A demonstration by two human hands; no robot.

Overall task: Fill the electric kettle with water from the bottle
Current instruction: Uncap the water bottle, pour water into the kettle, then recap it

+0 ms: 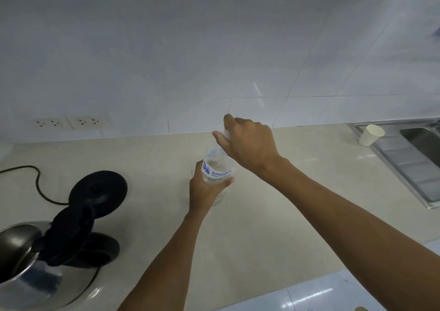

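Nearest, at the lower left edge of the view, the steel electric kettle [21,258] stands on the pale countertop [273,227] with its black lid [71,229] swung up and open, so the dark inside of the pot shows; its black handle [100,249] points toward the middle of the counter. Just behind it lies the round black power base [98,193], separate from the kettle, with a black cord [35,179] curling off to the left. Toward the middle of the counter, well apart from the kettle, the left hand [204,189] is wrapped around the lower body of a clear plastic water bottle [217,168], fingers closed on it just under the white and blue label. The bottle stands roughly upright, leaning a little away from the camera, its base at or just above the countertop; which, I cannot tell. The right hand [250,144] reaches over from the right and is closed around the bottle's top, covering the cap [225,134], of which only a whitish edge shows between thumb and forefinger. Farther back on the right, a white paper cup [371,135] rests on the corner of the steel sink [404,158]. Behind everything rises the white tiled wall [214,49], with two sockets [71,121] low on the left.
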